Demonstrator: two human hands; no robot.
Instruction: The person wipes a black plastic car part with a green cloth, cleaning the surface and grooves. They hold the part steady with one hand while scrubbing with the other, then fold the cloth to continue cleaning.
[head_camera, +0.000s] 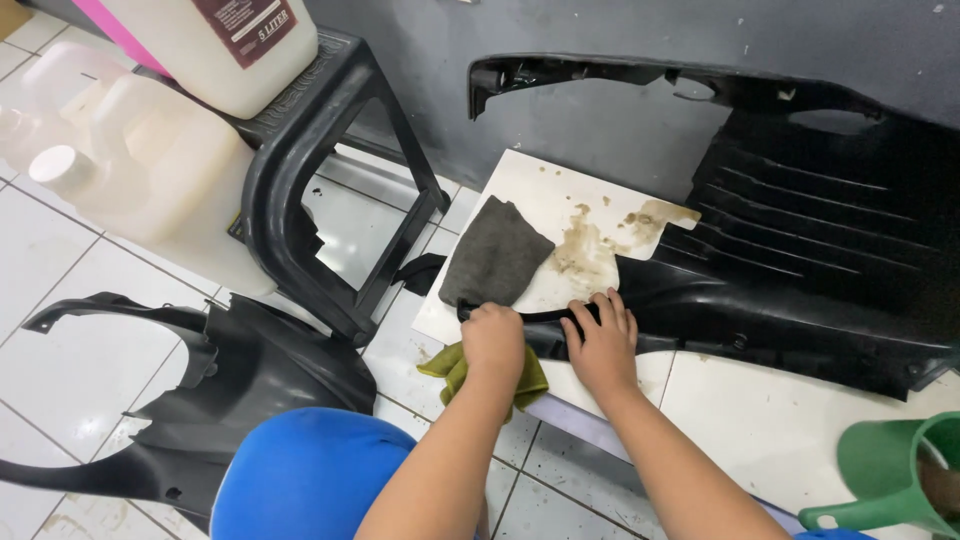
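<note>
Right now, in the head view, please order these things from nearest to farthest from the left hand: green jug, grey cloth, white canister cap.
From the left hand:
1. Grey cloth, just above it on the white board.
2. White canister cap, far left.
3. Green jug, lower right corner.
</note>
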